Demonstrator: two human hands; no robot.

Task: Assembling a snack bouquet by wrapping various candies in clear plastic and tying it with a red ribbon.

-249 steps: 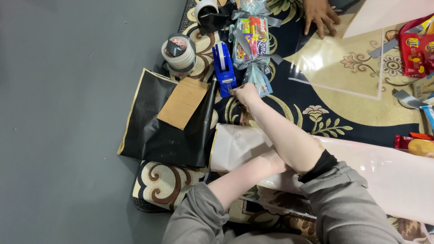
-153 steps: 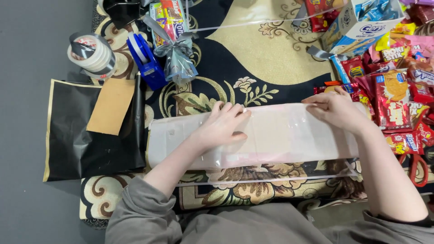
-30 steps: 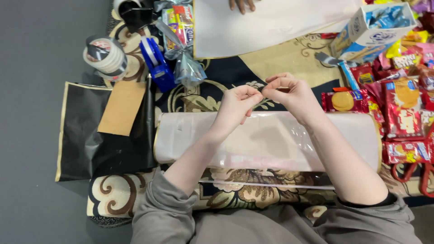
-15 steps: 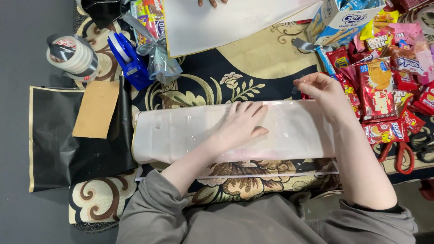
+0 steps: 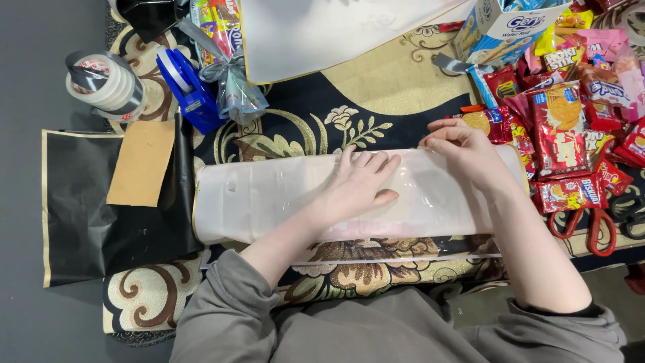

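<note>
Kneeling over the patterned rug (image 5: 396,87), you have the large things spread on it: a white sheet of wrapping paper (image 5: 316,33) at the top, and a black paper bag with gold edge (image 5: 80,228) on the left, partly over the grey floor, with a brown cardboard piece (image 5: 142,163) lying on it. In front of you the long white wrapped roll (image 5: 269,202) lies across the rug, from left to right, covered with clear film.

Your left hand (image 5: 356,185) lies flat on the middle of the roll, fingers spread open, pressing and gripping nothing. Your right hand (image 5: 463,151) is at the upper edge of the roll near its right end; the fingers are bent and pinch the film edge there, though how tight I cannot tell.

To the right is a heap of red snack packets (image 5: 571,128), with red-handled scissors (image 5: 591,225) just beside it. At upper left stand a stack of tape rolls (image 5: 104,81) and a blue tape dispenser (image 5: 191,91).
</note>
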